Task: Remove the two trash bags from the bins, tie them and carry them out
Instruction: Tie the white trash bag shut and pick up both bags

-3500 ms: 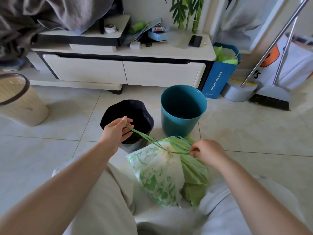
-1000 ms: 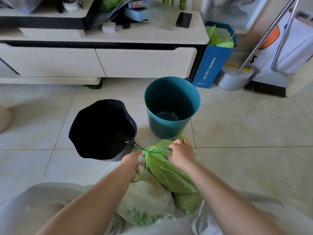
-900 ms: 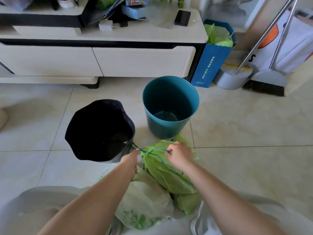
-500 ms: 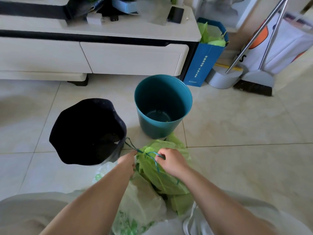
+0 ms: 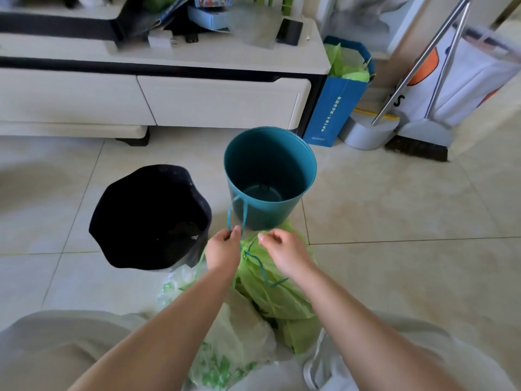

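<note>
A light green trash bag [image 5: 279,294] lies gathered on the floor between my knees, its neck cinched by a blue drawstring [image 5: 260,266]. My left hand [image 5: 222,249] pinches a blue loop of that drawstring [image 5: 236,214] that rises in front of the teal bin [image 5: 269,176]. My right hand [image 5: 284,251] pinches the bag's gathered neck. A white bag with green print [image 5: 225,348] lies under my left forearm. The black bin [image 5: 150,217] stands at the left with a dark liner; the teal bin has no bag in it.
A white TV cabinet [image 5: 220,100] with clutter on top runs along the back. A blue paper bag [image 5: 337,105] with green bags inside, a grey dustpan [image 5: 366,134] and a broom [image 5: 420,139] stand at the right. Tiled floor spreads right and left.
My left hand has lifted and pulled a blue loop of drawstring upward in front of the teal bin. My right hand shifted to the bag's neck. The view tilted down.
</note>
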